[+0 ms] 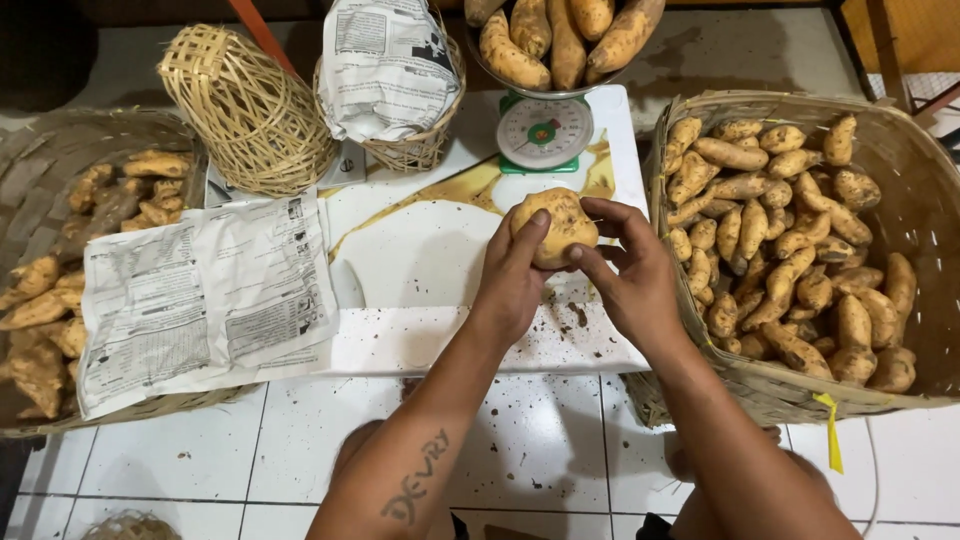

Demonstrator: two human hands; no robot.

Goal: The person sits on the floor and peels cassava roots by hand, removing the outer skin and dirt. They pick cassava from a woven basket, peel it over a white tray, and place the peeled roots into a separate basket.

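Note:
Both my hands hold one round, tan sweet potato [556,226] above a white board [420,260] speckled with soil. My left hand [512,280] cups it from the left with fingers up its side. From the right, my right hand [628,272] grips it with thumb and fingertips. Just behind it stands a small green-and-white kitchen scale [543,131] whose metal bowl holds several sweet potatoes [556,38].
A large woven basket [905,160] full of sweet potatoes sits at the right. At the left, another flat basket [40,150] holds more, partly covered by newspaper [205,300]. Two small wicker baskets [250,105] stand at the back, one lined with newspaper [385,65]. White tiled floor lies below.

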